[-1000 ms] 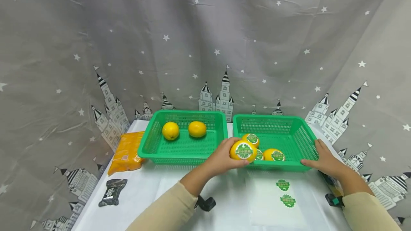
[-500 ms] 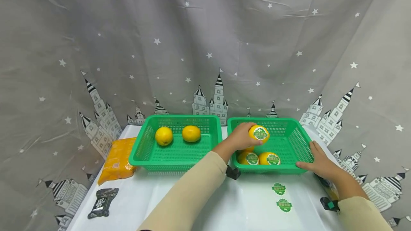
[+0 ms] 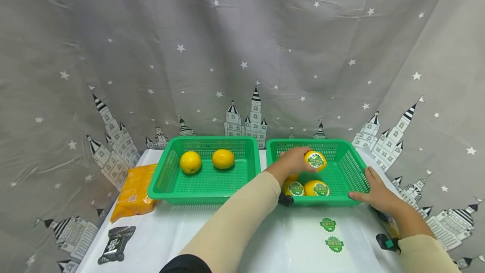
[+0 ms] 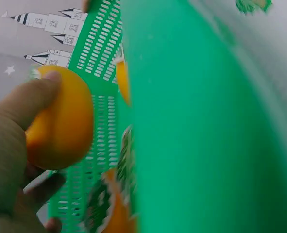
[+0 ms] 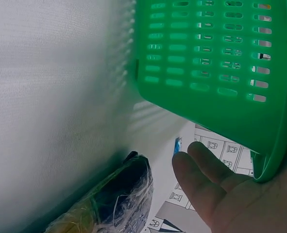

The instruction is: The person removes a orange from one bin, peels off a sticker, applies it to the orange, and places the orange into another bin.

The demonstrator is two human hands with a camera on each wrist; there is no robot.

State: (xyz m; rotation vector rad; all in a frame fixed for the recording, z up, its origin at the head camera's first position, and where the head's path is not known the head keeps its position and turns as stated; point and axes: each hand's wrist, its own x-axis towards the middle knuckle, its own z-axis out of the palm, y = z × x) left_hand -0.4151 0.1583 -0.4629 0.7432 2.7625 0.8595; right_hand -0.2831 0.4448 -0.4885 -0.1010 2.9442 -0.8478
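My left hand (image 3: 294, 161) holds an orange (image 4: 68, 121) with a round green-and-white sticker over the right green plastic basket (image 3: 337, 200). Thumb and fingers lie on either side of the fruit. Below it in that basket rest several oranges; two stickered ones, a front orange (image 3: 310, 188) and its neighbour (image 3: 288, 188), lie by the front wall. My right hand (image 3: 380, 191) rests at the basket's front right corner, thumb on the front rim. Its fingers (image 5: 201, 182) extend straight outside the wall in the right wrist view.
A left green basket (image 3: 204, 200) contains two plain oranges (image 3: 190, 162). Left of it lie an orange plastic package (image 3: 134, 193) and a black wrapped packet (image 3: 116, 244). Two green stickers (image 3: 328, 224) lie in front of the right basket. A clear-wrapped dark package (image 5: 128, 194) sits beside the right hand.
My left hand has carried the stickered orange from the right basket's front left edge rightward and farther in over it. My right hand has stayed at the corner. The head view has shifted slightly.
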